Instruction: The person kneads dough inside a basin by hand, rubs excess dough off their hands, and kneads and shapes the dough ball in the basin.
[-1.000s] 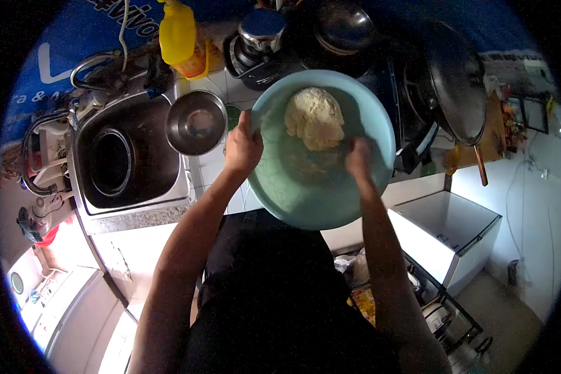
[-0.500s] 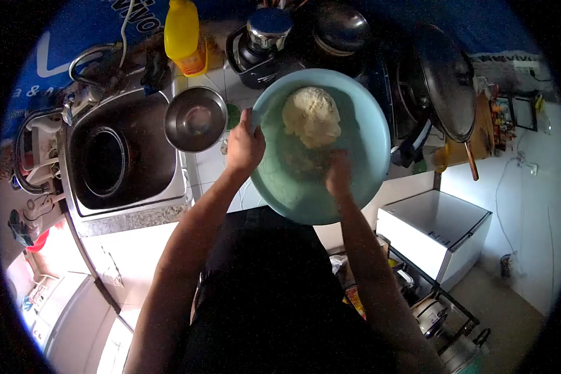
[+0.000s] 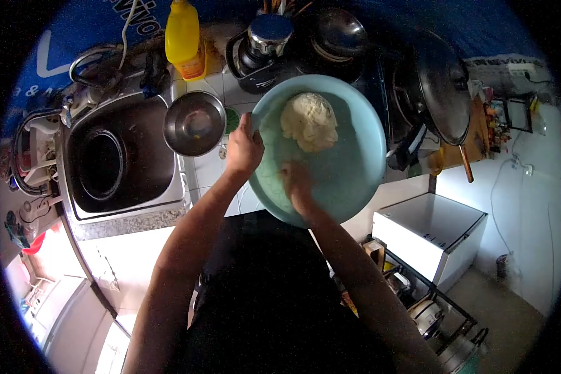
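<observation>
A wide pale green-blue basin (image 3: 366, 168) is tilted towards me at the counter's front edge. My left hand (image 3: 244, 148) grips its left rim, thumb pointing up. Inside, a lump of pale dough (image 3: 310, 121) with a rough surface rests against the upper part. My right hand (image 3: 296, 182) is down in the basin, below and left of the dough and apart from it. Its fingers are curled together against the lower left of the inside surface; what they hold, if anything, is hidden.
Left of the basin stands a steel bowl (image 3: 195, 123), then the sink (image 3: 153, 168) with a dark round pan (image 3: 103, 163) in it. Behind are a yellow bottle (image 3: 184, 40), a black appliance (image 3: 262, 53) and a wok (image 3: 340, 34). A large lidded pan (image 3: 442, 87) is at right.
My right hand has moved left across the inside of the basin, away from below the dough's right side. My left hand keeps its grip on the rim.
</observation>
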A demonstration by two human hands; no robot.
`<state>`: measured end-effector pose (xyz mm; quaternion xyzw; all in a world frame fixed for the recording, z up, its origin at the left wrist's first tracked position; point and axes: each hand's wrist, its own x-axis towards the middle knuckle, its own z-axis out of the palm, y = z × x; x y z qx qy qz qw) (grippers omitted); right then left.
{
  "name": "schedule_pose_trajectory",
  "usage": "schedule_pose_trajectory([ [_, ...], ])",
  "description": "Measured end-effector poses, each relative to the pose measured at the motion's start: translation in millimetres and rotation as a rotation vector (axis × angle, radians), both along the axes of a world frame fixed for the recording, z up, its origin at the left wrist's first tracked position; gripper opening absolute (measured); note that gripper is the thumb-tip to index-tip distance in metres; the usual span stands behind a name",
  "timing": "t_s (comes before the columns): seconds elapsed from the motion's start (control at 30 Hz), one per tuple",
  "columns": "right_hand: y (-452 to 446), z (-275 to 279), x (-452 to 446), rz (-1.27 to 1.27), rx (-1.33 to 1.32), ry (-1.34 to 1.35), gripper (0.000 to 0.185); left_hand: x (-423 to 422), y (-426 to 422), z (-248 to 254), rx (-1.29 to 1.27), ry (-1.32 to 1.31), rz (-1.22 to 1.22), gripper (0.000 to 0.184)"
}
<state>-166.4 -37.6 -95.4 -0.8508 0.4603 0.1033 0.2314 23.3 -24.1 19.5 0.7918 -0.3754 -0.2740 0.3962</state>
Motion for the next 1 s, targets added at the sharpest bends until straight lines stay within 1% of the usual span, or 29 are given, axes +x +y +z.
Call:
schedule_pose_trajectory([
  [0.03,0,-4,6,-0.003,-0.002,-0.006,0.018,1,0,0,0.023,0.000,-0.012,0.035],
  [0.1,-5,-3,19,0.134,-0.442,-0.271,0.023,3,-3,-2,0.042,-0.006,-0.024,0.034],
  [0.13,-18,-2,20,0.134,-0.439,-0.272,0.023,3,-2,-5,0.011,-0.012,-0.025,0.033],
  [0.2,-52,39,24,0.171,0.107,0.126,0.031,3,3,-9,-0.006,-0.017,-0.027,0.033],
  [0.23,-46,36,11,0.166,0.111,0.126,0.031,3,3,-9,-0.022,-0.011,-0.025,0.034],
  [0.3,-31,33,-17,-0.341,0.345,-0.687,0.033,3,-1,-7,-0.049,-0.006,-0.017,0.034],
  [0.33,-32,35,-28,-0.337,0.345,-0.688,0.033,1,1,-4,0.000,-0.019,-0.029,0.035],
  [0.37,-33,40,-35,-0.384,0.527,-0.632,0.033,1,2,-2,0.050,-0.034,-0.043,0.035],
  [0.4,-34,42,-38,-0.430,0.708,-0.570,0.033,0,2,-6,0.047,-0.018,-0.023,0.036],
  [0.43,-31,37,-34,-0.429,0.708,-0.571,0.033,-1,1,-7,0.046,-0.018,-0.023,0.036],
  [0.5,-22,25,-19,-0.310,0.492,-1.019,0.032,0,0,-9,0.031,-0.030,-0.038,0.036],
  [0.53,-26,20,-17,-0.307,0.504,-1.017,0.032,0,1,-10,0.040,-0.031,-0.030,0.036],
  [0.6,-33,27,-6,0.212,-0.138,-0.261,0.033,0,2,-5,0.002,-0.065,-0.044,0.037],
  [0.63,-36,36,-6,0.211,-0.138,-0.261,0.033,2,1,-5,0.002,-0.065,-0.044,0.037],
  [0.7,-41,55,-18,-0.137,0.563,-0.135,0.032,1,1,-6,-0.027,-0.005,-0.053,0.036],
  [0.73,-36,31,-37,-0.138,0.562,-0.132,0.032,0,1,-4,-0.028,-0.002,-0.052,0.036],
  [0.77,-28,-14,-64,-0.079,0.526,-0.508,0.033,-1,1,0,-0.017,0.002,-0.036,0.036],
  [0.8,-24,-39,-78,-0.015,0.482,-0.885,0.033,-1,2,2,-0.005,0.003,-0.018,0.036],
  [0.83,-25,-18,-63,-0.016,0.484,-0.886,0.033,-1,3,1,-0.003,0.002,-0.018,0.036],
  [0.87,-31,28,-32,-0.137,0.470,-0.705,0.032,-1,2,-1,-0.030,-0.006,-0.028,0.035],
  [0.9,-36,53,-9,-0.251,0.455,-0.523,0.031,-1,2,-3,-0.057,-0.015,-0.036,0.035],
  [0.93,-39,50,2,-0.250,0.463,-0.526,0.031,-1,2,-4,-0.050,-0.019,-0.034,0.035],
  [1.0,-42,45,18,0.010,0.187,-0.352,0.030,0,2,-6,-0.048,-0.024,-0.037,0.034],
])
